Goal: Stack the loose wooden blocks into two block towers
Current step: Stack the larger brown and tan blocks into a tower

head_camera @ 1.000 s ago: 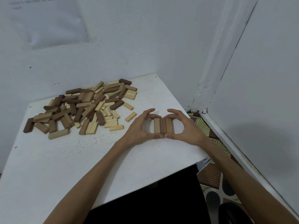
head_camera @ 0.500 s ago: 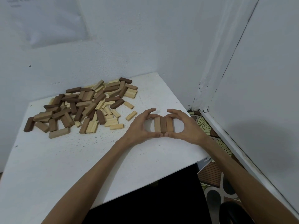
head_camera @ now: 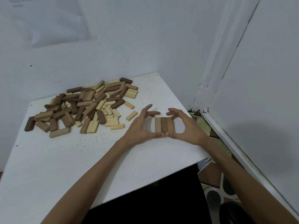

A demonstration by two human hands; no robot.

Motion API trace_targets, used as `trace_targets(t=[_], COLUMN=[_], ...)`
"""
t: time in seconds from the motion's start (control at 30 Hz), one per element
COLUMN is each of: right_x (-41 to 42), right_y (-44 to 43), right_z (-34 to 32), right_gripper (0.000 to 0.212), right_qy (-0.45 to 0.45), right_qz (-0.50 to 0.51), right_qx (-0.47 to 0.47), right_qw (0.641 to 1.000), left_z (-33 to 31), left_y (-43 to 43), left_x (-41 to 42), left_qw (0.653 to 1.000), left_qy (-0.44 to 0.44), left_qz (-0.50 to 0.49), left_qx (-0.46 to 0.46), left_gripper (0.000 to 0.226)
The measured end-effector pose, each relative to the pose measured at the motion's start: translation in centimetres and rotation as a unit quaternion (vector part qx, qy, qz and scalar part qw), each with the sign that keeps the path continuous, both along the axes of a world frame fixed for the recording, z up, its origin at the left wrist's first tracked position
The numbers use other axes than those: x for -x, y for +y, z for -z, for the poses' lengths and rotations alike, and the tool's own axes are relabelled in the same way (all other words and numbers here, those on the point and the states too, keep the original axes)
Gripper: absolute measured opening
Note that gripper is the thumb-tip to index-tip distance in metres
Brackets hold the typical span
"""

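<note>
Writing: one paper sheet (head_camera: 48, 21) is fixed to the wall at upper left. It carries faint lines of print at its top edge, too blurred for us to read.

Counts: we log three blocks laid flat, side by side and touching, as one row of three (head_camera: 164, 125) near the right edge of the white table (head_camera: 64, 159). From left to right these are a tan block (head_camera: 158, 125), a dark brown block (head_camera: 163, 125) and a mid-brown block (head_camera: 170, 125). The loose pile (head_camera: 84, 109) lies well apart, at the far left of the table. It mixes dark brown, mid-brown and pale blocks, many overlapping, so we cannot give an exact count; it runs to several dozen. One pale block (head_camera: 131, 115) lies alone between the pile and the hands.

Hands: two, both bare. The left hand (head_camera: 140, 126) arches beside the row with its fingers spread and clear of the far ends of the blocks; it has hold of nothing. The right hand (head_camera: 189, 128) arches on the other side, fingertips at the far right corner of the row; we cannot tell whether they touch it. The two thumbs meet at the near ends of the blocks.

Patterned floor (head_camera: 210, 173) shows past the table edge.
</note>
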State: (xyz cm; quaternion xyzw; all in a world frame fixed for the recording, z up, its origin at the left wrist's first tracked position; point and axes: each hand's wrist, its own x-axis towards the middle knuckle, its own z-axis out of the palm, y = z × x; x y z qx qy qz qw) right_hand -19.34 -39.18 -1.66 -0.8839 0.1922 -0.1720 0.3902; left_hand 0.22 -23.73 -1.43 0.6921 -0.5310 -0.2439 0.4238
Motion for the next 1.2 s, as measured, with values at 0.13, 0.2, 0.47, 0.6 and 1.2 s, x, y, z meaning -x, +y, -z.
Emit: trace_targets(t=[0.13, 0.2, 0.47, 0.6, 1.2], right_x=[0.0, 0.1, -2.7, -6.2, -22.6], right_y=[0.0, 0.0, 0.7, 1.8, 4.6], right_z=[-0.2, -0.5, -3.6, -4.8, -4.1], right_gripper=[0.089, 0.083, 0.05, 0.04, 0.038], right_qy=[0.01, 0.009, 0.021, 0.029, 0.123], right_qz=[-0.011, -0.016, -0.003, -0.045, -0.16], right_qx=[0.017, 0.008, 0.053, 0.085, 0.249], right_qw=[1.0, 1.0, 0.998, 0.995, 0.947], left_z=[0.2, 0.0, -1.6, -2.4, -4.0], left_y=[0.1, 0.2, 2.4, 4.2, 11.0], left_x=[0.0, -0.3, -2.8, -5.0, -12.5], left_qw=[1.0, 1.0, 0.995, 0.987, 0.943], left_qy=[0.0, -0.005, -0.087, -0.127, -0.261], left_qz=[0.004, 0.006, -0.049, -0.08, -0.189], left_qx=[-0.001, 0.005, 0.031, 0.051, -0.077], left_gripper=[0.129, 0.124, 0.045, 0.035, 0.051])
